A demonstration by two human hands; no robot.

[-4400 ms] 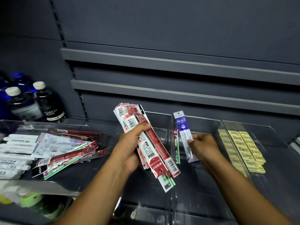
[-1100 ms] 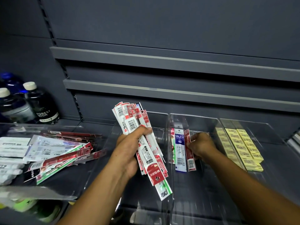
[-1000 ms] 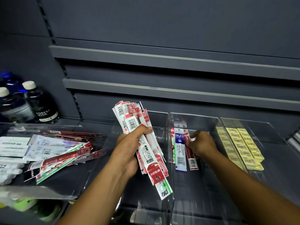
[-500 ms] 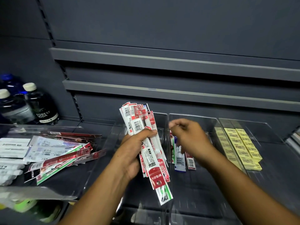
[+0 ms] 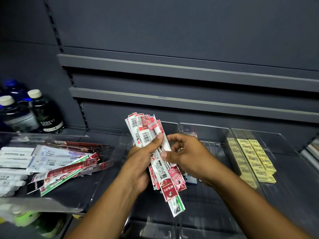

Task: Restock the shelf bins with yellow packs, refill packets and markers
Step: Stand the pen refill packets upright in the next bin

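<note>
In the left tray (image 5: 72,194) lie white markers (image 5: 12,163) and loose packets (image 5: 65,168). The left hand (image 5: 143,164) grips a fan of long red-and-white refill packets (image 5: 146,131), barcodes showing, above the middle bins (image 5: 207,204). The right hand (image 5: 189,156) pinches one strip of it. In the right bin (image 5: 284,152), yellow packs (image 5: 255,161) lie in rows.

Retail shop — dark shelving rails (image 5: 189,73) across the centre; clear bins (image 5: 203,125) below hold barcoded refill packets (image 5: 65,168) and yellow packs (image 5: 255,157); bottled drinks (image 5: 46,114) far left.
</note>
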